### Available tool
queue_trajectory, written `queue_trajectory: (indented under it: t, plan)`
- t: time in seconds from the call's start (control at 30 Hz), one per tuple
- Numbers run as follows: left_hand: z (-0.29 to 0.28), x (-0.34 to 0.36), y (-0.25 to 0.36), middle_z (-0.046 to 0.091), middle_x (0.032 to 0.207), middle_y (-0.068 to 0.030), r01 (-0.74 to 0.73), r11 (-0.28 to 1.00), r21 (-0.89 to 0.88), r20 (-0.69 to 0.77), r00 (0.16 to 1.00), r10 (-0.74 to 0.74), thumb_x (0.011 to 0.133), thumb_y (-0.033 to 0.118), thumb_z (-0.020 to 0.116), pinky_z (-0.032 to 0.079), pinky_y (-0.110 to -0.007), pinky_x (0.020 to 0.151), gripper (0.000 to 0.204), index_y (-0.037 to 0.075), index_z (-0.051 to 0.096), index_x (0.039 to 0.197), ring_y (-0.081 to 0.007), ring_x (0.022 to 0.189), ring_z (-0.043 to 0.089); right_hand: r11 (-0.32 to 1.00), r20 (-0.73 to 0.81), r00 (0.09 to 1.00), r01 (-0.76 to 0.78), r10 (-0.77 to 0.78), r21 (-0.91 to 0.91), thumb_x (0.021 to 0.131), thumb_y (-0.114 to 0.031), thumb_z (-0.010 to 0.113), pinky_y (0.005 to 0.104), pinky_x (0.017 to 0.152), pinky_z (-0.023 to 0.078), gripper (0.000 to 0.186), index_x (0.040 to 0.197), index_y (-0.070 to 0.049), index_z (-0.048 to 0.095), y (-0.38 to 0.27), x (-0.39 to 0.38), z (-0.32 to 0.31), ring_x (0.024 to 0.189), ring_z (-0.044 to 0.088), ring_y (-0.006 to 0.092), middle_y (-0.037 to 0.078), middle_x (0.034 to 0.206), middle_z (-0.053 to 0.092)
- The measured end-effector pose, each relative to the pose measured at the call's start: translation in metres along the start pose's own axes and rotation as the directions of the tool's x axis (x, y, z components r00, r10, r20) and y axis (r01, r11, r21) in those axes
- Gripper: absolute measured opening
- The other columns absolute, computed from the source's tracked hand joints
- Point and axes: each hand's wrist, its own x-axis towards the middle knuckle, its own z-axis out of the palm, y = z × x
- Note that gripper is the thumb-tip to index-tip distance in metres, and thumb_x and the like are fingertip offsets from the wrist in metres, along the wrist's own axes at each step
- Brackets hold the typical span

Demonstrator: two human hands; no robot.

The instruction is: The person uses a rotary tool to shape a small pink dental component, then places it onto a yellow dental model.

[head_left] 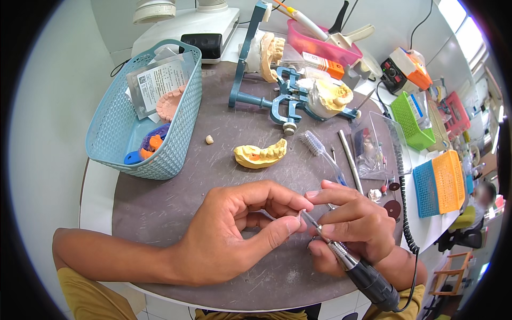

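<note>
At the left of the round grey worktop (160, 208), a light-blue woven plastic basket (181, 133) holds a bagged paper sheet (159, 82), a pink dental cast (169, 104) and blue and orange pieces (149, 145). The left hand (234, 229) pinches a small pale tooth-like piece (296, 217) between thumb and forefinger, touching the tip of the black-and-silver rotary handpiece (356, 269) gripped by the right hand (354, 224). Further right stand 1 pink tray (325, 49) with tools, a green basket (408, 120) and an orange-and-blue basket (440, 181); their contents are unclear.

tiny pinched piece (296, 217) mostly hidden, handpiece (368, 280) tail cut off
</note>
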Motion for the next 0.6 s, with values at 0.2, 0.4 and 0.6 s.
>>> queue_trajectory:
  t: [0.2, 0.4, 0.6]
  plan:
    - [0.0005, 0.0008, -0.0018, 0.066, 0.117, -0.0120, -0.013, 1.000, 0.004, -0.009, 1.000, 0.013, 0.098, 0.001, 0.063, 0.058, -0.027, 0.088, 0.023, -0.006, 0.062, 0.120, -0.0126, 0.102, 0.067, 1.000, -0.001, 1.000, -0.001, 0.001, -0.002, 0.071, -0.002, 0.086, 0.0509, 0.090, 0.060, 0.033, 0.094, -0.003, 0.063, 0.0004, 0.0010, -0.0013, 0.100, 0.073, 0.0365, 0.012, 0.085, 0.071]
    - [0.0005, 0.0002, -0.0023, 0.066, 0.116, -0.0119, -0.019, 1.000, -0.004, -0.012, 1.000, 0.019, 0.097, 0.001, 0.064, 0.058, -0.027, 0.088, 0.023, -0.005, 0.062, 0.119, -0.0129, 0.102, 0.067, 1.000, -0.009, 1.000, -0.001, 0.001, -0.006, 0.070, -0.002, 0.086, 0.0508, 0.090, 0.060, 0.033, 0.093, -0.003, 0.063, -0.0001, 0.0001, -0.0010, 0.099, 0.073, 0.0366, 0.011, 0.084, 0.071]
    - [-0.0009, 0.0000, -0.0038, 0.065, 0.117, -0.0115, -0.034, 0.999, 0.013, -0.016, 0.999, 0.034, 0.096, 0.000, 0.066, 0.058, -0.027, 0.088, 0.023, -0.005, 0.062, 0.119, -0.0126, 0.103, 0.065, 1.000, 0.015, 1.000, 0.020, -0.020, -0.004, 0.070, -0.002, 0.087, 0.0510, 0.090, 0.059, 0.034, 0.093, -0.003, 0.063, -0.0008, 0.0019, -0.0010, 0.100, 0.073, 0.0368, 0.011, 0.085, 0.071]
